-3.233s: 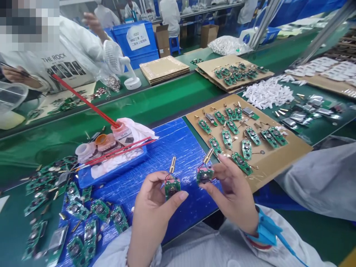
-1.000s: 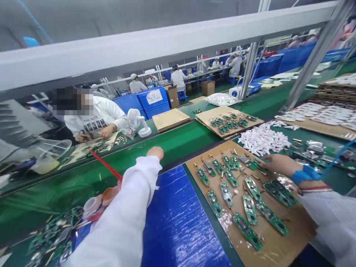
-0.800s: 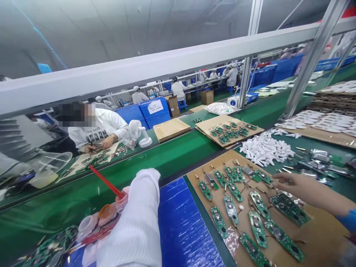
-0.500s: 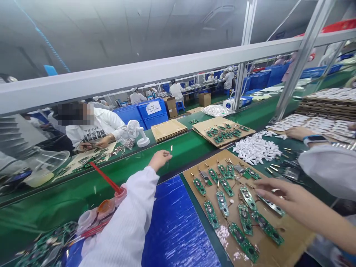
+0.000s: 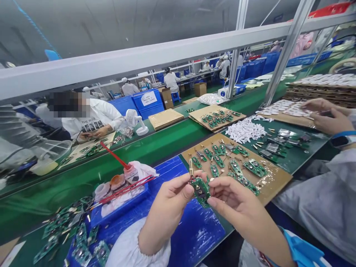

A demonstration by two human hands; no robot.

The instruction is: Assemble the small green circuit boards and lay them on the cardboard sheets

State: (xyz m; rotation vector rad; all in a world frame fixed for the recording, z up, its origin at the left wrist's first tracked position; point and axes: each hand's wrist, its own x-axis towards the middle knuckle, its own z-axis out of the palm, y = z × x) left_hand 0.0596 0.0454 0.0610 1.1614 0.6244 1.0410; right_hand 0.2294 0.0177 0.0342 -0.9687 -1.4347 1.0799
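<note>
- The left hand (image 5: 169,204) grasps a green circuit board (image 5: 200,193) by its left edge, the fingers bent and the thumb on the near side.
- The right hand (image 5: 239,204) has its thumb and first finger closed on the board's right edge; the other fingers curl loosely behind.
- The circuit board is held tilted in the air between both hands, above the far right part of a blue mat (image 5: 191,231).
- A brass-coloured cylinder (image 5: 191,167) sticks up from the board's far left corner, beside the left fingers.
- A blue sleeve-like band (image 5: 303,247) is around the right wrist.
- To the right, a cardboard sheet (image 5: 274,181) carries rows of similar boards (image 5: 254,167).
- Beyond it lies a heap of white plastic pieces (image 5: 245,129) on the green surface (image 5: 306,148).
- To the left, a blue tray (image 5: 130,203) holds small jars (image 5: 118,181) and thin red sticks (image 5: 126,188).
- A cluster of loose boards (image 5: 62,222) lies left of the tray.
- At far right, a co-worker's hands (image 5: 330,119) are over white flat parts (image 5: 286,107).
</note>
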